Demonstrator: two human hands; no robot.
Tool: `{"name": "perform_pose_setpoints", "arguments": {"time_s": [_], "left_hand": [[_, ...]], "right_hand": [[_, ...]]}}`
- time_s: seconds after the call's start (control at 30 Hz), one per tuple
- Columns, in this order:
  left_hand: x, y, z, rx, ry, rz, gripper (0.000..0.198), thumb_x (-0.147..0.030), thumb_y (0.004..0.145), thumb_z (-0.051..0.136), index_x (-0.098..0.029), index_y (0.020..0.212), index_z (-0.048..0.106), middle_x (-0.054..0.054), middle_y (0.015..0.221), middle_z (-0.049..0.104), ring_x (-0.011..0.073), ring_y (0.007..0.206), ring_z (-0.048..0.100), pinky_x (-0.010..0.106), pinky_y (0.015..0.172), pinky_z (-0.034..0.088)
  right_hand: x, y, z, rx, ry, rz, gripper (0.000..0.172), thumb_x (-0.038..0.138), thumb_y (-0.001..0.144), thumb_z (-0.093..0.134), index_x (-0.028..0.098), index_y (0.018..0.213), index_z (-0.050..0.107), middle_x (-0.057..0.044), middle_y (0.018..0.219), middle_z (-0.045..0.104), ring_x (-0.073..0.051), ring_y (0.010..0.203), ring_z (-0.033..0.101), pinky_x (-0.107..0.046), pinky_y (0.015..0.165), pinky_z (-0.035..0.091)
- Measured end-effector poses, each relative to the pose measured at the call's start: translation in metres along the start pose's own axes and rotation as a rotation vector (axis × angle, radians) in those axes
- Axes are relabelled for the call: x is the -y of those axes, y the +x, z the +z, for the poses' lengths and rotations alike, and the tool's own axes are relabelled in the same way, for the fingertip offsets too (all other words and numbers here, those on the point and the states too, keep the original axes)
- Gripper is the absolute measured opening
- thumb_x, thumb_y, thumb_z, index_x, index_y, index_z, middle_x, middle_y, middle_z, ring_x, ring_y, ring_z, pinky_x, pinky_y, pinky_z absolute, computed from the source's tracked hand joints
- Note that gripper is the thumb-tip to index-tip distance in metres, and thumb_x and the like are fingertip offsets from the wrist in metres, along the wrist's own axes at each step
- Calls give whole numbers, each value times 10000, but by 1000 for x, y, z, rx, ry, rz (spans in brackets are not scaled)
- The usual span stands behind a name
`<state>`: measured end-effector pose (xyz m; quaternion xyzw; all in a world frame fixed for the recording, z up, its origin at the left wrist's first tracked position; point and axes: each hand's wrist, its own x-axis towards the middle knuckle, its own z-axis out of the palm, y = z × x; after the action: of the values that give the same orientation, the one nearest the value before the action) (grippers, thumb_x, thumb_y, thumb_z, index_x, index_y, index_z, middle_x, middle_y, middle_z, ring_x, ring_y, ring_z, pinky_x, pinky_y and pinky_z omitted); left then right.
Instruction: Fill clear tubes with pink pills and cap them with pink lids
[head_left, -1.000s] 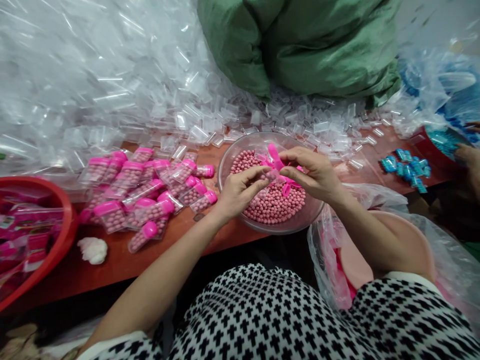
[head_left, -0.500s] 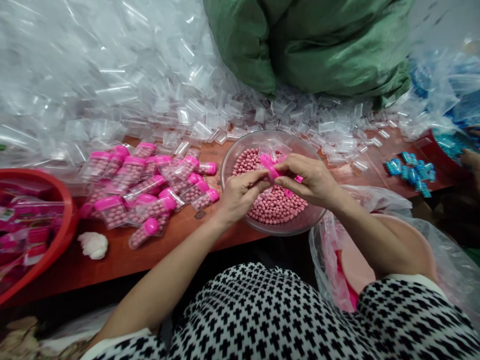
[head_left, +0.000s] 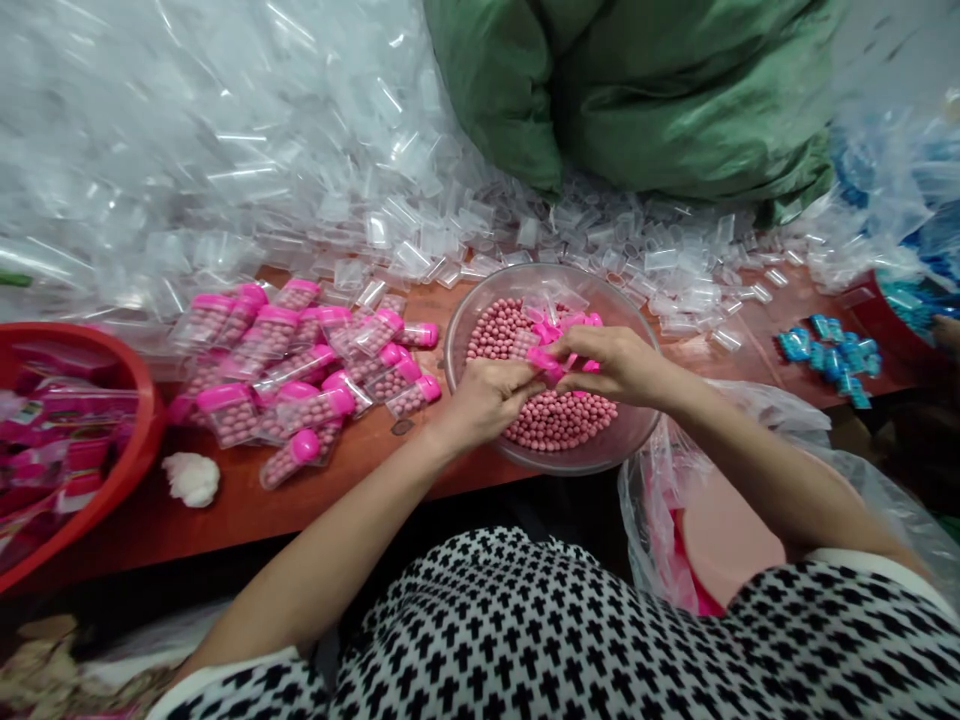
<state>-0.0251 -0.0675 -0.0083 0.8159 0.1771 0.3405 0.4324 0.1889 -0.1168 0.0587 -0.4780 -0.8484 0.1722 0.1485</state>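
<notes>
Head view: left hand [head_left: 487, 397] and right hand [head_left: 611, 365] both pinch closed on small clear plastic tube with pink cap [head_left: 544, 361], over clear round bowl of pink beads [head_left: 459, 330]. Likely light, stiff, slick; grip body and cap, not hard.

Reddish-brown wooden table [head_left: 247, 510] runs across the view, a big green sack [head_left: 637, 90] slumps behind it, clear plastic bags [head_left: 187, 150] heaped high at left, soft even light all over.
</notes>
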Motion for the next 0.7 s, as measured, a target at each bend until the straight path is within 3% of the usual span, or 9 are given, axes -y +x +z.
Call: {"name": "perform_pose_setpoints", "arguments": {"time_s": [0.07, 0.13, 0.23, 0.37, 0.43, 0.57, 0.63, 0.7], "left_hand": [[-3, 3, 0, 63, -58, -24, 257, -318, 924, 626, -186, 751, 761, 38, 661, 713, 173, 609, 646, 266, 627, 460], [-4, 5, 1, 63, -119, -72, 265, -357, 910, 641, -190, 749, 769, 35, 699, 738, 192, 673, 671, 278, 679, 496], [-3, 5, 0, -24, -216, -199, 268, -432, 862, 698, -185, 848, 803, 41, 843, 786, 226, 820, 708, 304, 785, 541], [1, 6, -3, -147, -463, -337, 381, -455, 824, 746, -155, 1056, 778, 75, 999, 778, 224, 907, 703, 314, 822, 557], [3, 9, -2, -197, -548, -349, 375, -440, 812, 765, -154, 1053, 761, 77, 999, 767, 216, 921, 694, 314, 837, 554], [7, 13, 1, -283, -647, -335, 352, -426, 754, 821, -161, 969, 738, 48, 931, 746, 192, 901, 684, 319, 884, 550], [8, 14, 2, -309, -665, -357, 378, -429, 727, 842, -162, 969, 727, 36, 898, 734, 180, 868, 675, 309, 856, 549], [9, 14, 3, -317, -679, -379, 402, -440, 719, 850, -162, 979, 719, 29, 861, 721, 177, 852, 670, 299, 826, 544]], "right_hand": [[7, 2, -12, 19, -128, -44, 439, 375, 933, 675, 206, 1331, 602, -131, 1326, 665, -260, 1275, 600, -391, 973, 535], [14, 6, -22, 52, -229, -154, 487, 303, 970, 614, 229, 1444, 529, -122, 1478, 577, -257, 1433, 484, -435, 1086, 492], [13, 10, -24, 33, -321, -301, 381, 237, 1020, 520, 199, 1394, 579, -124, 1416, 631, -244, 1332, 582, -429, 1067, 522], [1, 6, -4, -233, -393, -181, 343, 329, 1038, 521, 169, 1322, 625, -150, 1237, 713, -244, 1106, 692, -383, 910, 602], [-2, 3, 12, -323, -387, -125, 437, 387, 1029, 534, 155, 1397, 572, -177, 1257, 702, -270, 1151, 678, -410, 949, 594], [2, 5, 41, -374, -403, -74, 850, 525, 939, 636, 41, 1570, 335, -288, 1413, 578, -378, 1307, 574, -535, 1063, 512], [3, 10, 51, -395, -418, -19, 878, 503, 931, 638, 26, 1584, 297, -297, 1421, 562, -394, 1310, 563, -556, 1066, 491], [3, 15, 56, -423, -415, 4, 799, 453, 941, 607, 40, 1568, 334, -276, 1373, 599, -380, 1260, 593, -546, 1037, 501]]}}
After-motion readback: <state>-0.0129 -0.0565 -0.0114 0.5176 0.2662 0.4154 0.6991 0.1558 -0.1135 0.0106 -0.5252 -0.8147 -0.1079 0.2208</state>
